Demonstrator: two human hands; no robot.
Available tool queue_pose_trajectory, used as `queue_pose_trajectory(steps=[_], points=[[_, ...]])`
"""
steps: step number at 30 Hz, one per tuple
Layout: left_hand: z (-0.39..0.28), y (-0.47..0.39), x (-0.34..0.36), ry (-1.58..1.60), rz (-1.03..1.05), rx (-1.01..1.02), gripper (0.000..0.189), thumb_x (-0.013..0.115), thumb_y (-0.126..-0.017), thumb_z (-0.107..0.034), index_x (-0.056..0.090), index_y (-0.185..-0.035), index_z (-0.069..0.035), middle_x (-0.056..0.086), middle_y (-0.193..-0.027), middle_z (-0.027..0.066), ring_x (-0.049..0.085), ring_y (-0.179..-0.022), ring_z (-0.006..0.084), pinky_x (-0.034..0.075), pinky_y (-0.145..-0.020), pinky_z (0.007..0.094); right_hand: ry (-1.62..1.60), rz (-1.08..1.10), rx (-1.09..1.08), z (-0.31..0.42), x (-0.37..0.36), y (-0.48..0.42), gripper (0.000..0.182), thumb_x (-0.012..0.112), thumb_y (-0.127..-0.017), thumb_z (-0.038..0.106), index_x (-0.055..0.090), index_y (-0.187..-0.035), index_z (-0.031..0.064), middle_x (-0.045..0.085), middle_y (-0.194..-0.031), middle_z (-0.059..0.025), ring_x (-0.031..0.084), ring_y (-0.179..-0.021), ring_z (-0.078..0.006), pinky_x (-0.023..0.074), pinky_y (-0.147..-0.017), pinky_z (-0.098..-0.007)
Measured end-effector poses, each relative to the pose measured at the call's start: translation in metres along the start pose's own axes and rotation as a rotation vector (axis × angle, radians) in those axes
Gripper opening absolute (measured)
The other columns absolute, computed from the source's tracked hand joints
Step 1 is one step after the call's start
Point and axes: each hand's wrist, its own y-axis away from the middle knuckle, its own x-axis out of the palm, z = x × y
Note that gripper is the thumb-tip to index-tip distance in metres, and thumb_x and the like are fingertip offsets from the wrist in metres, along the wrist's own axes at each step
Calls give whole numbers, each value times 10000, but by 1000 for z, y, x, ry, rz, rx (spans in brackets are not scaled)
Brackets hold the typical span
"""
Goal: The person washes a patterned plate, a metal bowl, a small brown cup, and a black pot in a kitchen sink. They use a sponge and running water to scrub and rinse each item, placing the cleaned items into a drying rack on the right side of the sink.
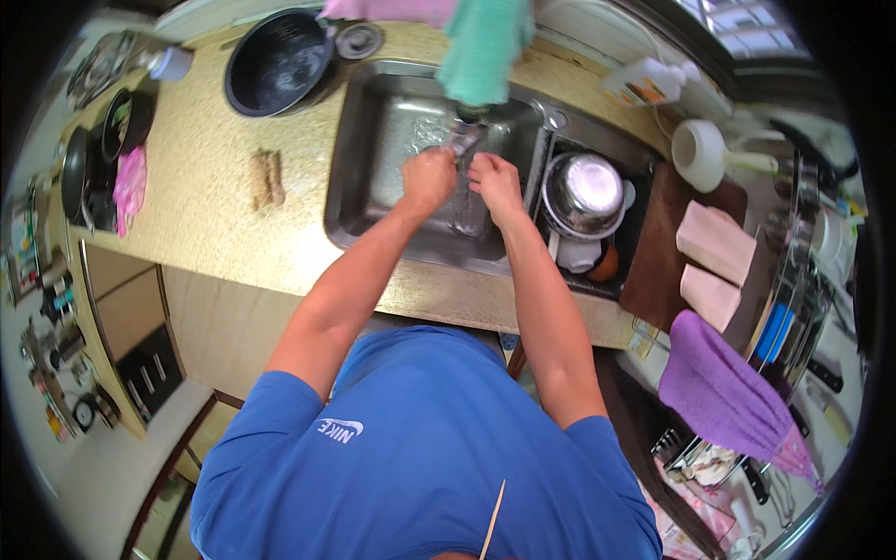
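Observation:
Both of my hands are over the left basin of a stainless steel sink (371, 161). My left hand (428, 178) is curled near the water at the faucet (467, 126); whether it grips something small is not clear. Just to its right, my right hand (495, 180) has bent fingers, the thumb side facing the left hand. Something shiny or a stream of water shows between the hands, too blurred to name. A green cloth (486, 52) hangs over the faucet. In the right basin an upturned metal bowl (593, 183) rests above a white dish (578, 255).
A black bowl (280, 63) and a sink strainer (359, 40) lie on the counter behind left. Brown rolled pieces (266, 178) sit left of the sink. Pink blocks (715, 234) lie on a brown board (647, 280) at right, beside a purple towel (724, 392).

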Motion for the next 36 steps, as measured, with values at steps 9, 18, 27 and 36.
queue_pose_trajectory(steps=[9, 18, 27, 36], points=[[18, 61, -52, 338, -299, -6, 175, 655, -801, -41, 685, -973, -37, 674, -986, 138, 613, -948, 349, 511, -831, 429, -153, -65, 173, 30, 60, -9, 210, 593, -968, 169, 601, -1039, -28, 656, -886, -133, 651, -688, -205, 589, -611, -357], [26, 87, -72, 418, -247, -85, 251, 614, -820, -53, 682, -1059, -12, 592, -1260, 182, 561, -1112, 376, 478, -955, 440, -550, -53, 97, 57, 55, 20, 248, 445, -1005, 81, 477, -1208, -58, 577, -1207, -230, 600, -1112, -413, 500, -983, -557], [25, 67, -54, 537, -258, -85, 386, 545, -952, -247, 615, -1227, 15, 565, -1312, 244, 550, -1188, 386, 440, -1012, 434, -548, 46, 35, 45, 14, 56, 218, 481, -1021, 173, 580, -1139, 19, 673, -1103, -143, 658, -1042, -309, 534, -922, -488], [15, -5, -26, 794, -10, -349, 524, 429, -977, -445, 588, -1251, -28, 616, -1224, 246, 562, -1175, 413, 430, -1010, 455, -99, 211, -145, 31, -7, 91, 220, 546, -1002, 192, 606, -1150, 41, 667, -1052, -15, 643, -908, -112, 543, -787, -310]])
